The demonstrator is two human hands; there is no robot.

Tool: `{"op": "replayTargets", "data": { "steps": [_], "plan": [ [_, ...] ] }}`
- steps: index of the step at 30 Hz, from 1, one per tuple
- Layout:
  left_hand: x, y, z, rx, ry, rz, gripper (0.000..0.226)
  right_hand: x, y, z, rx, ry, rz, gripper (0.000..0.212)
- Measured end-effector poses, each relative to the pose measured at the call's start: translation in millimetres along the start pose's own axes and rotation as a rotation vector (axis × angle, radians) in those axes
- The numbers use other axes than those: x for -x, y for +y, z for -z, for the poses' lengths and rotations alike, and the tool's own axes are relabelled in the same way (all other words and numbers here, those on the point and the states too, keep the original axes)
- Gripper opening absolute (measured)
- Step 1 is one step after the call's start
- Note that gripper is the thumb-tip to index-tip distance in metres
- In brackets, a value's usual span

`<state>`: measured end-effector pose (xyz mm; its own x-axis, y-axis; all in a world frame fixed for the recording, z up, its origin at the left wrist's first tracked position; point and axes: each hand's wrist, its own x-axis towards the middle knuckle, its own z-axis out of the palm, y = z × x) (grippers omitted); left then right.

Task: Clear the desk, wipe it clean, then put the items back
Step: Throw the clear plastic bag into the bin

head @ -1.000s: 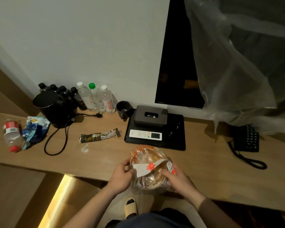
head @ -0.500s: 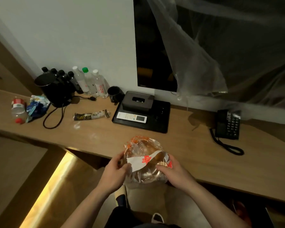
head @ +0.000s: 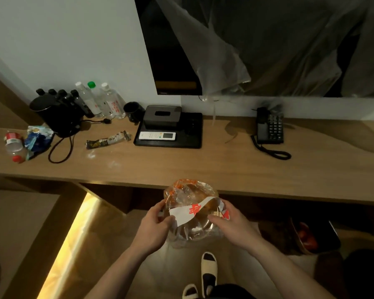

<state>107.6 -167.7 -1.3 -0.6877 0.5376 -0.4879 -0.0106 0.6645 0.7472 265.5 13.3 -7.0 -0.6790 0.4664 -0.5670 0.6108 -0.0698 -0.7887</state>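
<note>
Both left hand (head: 154, 228) and right hand (head: 232, 226) gripping a clear bagged food container (head: 191, 212) off the wooden desk (head: 225, 169) front edge, kettle (head: 56, 117), tray (head: 181, 142), phone (head: 269, 128) behind.

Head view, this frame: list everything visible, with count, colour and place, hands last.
desk: one, light wood, along the wall
kettle: one, black, back left
dark bottles: four, black caps, behind the kettle
clear bottles: three, two white caps and one green, right of the dark bottles
mug: one, black, left of the tray
tray: one, black, centre
tissue box: one, dark grey, on the tray
remote: one, white, on the tray
telephone: one, black, right
snack wrapper: one, dark, left of the tray
lying bottle: one, clear, red label, far left
blue packet: one, beside it
food bag: one, clear plastic with orange print, held off the desk's front edge
hands: left and right, gripping the bag
</note>
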Motion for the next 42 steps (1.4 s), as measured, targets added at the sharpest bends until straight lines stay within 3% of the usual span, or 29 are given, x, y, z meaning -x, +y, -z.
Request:
{"op": "replayTargets", "data": {
  "steps": [3, 8, 17, 25, 29, 34, 42],
  "plan": [
    [10.0, -12.6, -2.3, -0.006, -0.016, -0.007, 0.058, 21.3, 22.0, -8.2, -0.043, 0.033, -0.034, 0.054],
    [46.6, -44.4, -26.7, 0.004, -0.071, 0.010, 0.051, 66.8, 53.8, -20.9, -0.058, 0.039, -0.072, 0.035],
    [84.0, -51.8, -79.6, -0.106, -0.132, -0.029, 0.055, 118.2, 106.7, 6.6, -0.086, 0.086, -0.093, 0.037],
    [120.4, 7.6, -188.6, -0.077, -0.118, -0.061, 0.053, 160.3, 176.6, 104.6, -0.086, 0.149, -0.061, 0.043],
    [156.7, 43.1, -268.1, 0.015, -0.152, -0.057, 0.037, 190.5, 217.8, 177.2, -0.147, 0.113, -0.084, 0.044],
    [191.7, 67.9, -358.6, 0.077, -0.181, 0.068, 0.043, 217.6, 276.8, 253.7, -0.141, 0.076, -0.093, 0.051],
    [196.4, 80.0, -418.6, 0.052, -0.134, 0.091, 0.034, 213.5, 304.0, 310.5, -0.166, 0.013, -0.123, 0.052]
  ]
}}
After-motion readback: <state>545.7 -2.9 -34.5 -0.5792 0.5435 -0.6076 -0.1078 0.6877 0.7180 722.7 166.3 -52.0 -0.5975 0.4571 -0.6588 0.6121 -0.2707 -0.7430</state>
